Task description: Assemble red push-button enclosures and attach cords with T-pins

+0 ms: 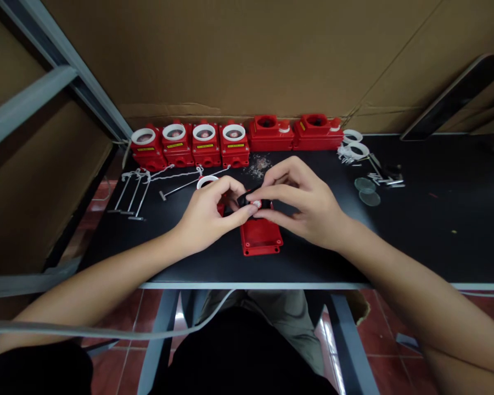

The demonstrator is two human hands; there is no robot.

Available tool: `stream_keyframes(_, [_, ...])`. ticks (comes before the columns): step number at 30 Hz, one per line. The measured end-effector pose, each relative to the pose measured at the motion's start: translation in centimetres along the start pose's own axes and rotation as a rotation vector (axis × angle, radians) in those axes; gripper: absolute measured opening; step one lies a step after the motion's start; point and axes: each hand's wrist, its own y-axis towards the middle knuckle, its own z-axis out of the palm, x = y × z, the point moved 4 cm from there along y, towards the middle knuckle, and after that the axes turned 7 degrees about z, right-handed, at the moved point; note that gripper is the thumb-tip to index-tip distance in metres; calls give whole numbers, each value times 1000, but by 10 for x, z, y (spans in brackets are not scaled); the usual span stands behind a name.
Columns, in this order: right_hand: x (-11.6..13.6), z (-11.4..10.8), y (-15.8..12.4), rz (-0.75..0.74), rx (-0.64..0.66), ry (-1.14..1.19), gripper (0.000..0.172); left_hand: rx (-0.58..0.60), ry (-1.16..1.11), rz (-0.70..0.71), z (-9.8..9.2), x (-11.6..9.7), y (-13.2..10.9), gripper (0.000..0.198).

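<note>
My left hand (208, 215) and my right hand (302, 202) meet over the middle of the black table (436, 230). Both pinch a small black part (251, 198) with a bit of red and white on it, fingers closed round it. Right under the hands lies a flat red box lid (261, 238). A white ring (207, 181) rests just behind my left hand, partly hidden by the fingers.
A row of red boxes (189, 145) with white-ringed windows lines the back edge, and two more red boxes (294, 131) stand beside them. Metal pins on white strings (138, 189) lie at left. White rings (354, 145), clear discs (366, 189) and small screws lie at right. Cardboard wall behind.
</note>
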Motion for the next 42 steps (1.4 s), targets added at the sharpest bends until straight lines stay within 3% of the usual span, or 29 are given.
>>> stream_keyframes(4, [-18,-9,-2,191,-2,44,40,-6,-58,-3,1,0,-2,30])
stream_keyframes(11, [-35,0,-5,439,234,223,25,34,-98,-63,2,5,-5,30])
stream_keyframes(14, [-32,1,-2,500,231,288,20,16,-122,-34,1,4,-4,32])
stream_keyframes(17, [-27,-6,2,552,194,319,30,-26,-148,15,-5,-1,-3,39])
stream_keyframes(22, [-36,-50,6,654,135,265,45,-2,-231,12,-9,-6,-2,53])
stream_keyframes(27, [-98,-111,-9,726,171,-250,34,60,-289,-42,-2,-7,-3,42])
stream_keyframes(31, [-139,-123,-21,768,241,-380,27,85,-290,-55,0,-5,-4,34])
stream_keyframes(33, [-133,-120,-18,725,142,-427,32,78,-249,-65,-1,-4,-5,35])
stream_keyframes(36, [-90,-102,-7,624,-32,-470,25,51,-216,-49,-2,-4,-5,33])
stream_keyframes(39, [-38,-61,0,544,12,-222,28,48,-211,-43,-1,-4,-5,31])
stream_keyframes(42, [-6,-16,0,543,189,148,27,82,-236,-76,1,-4,-5,30])
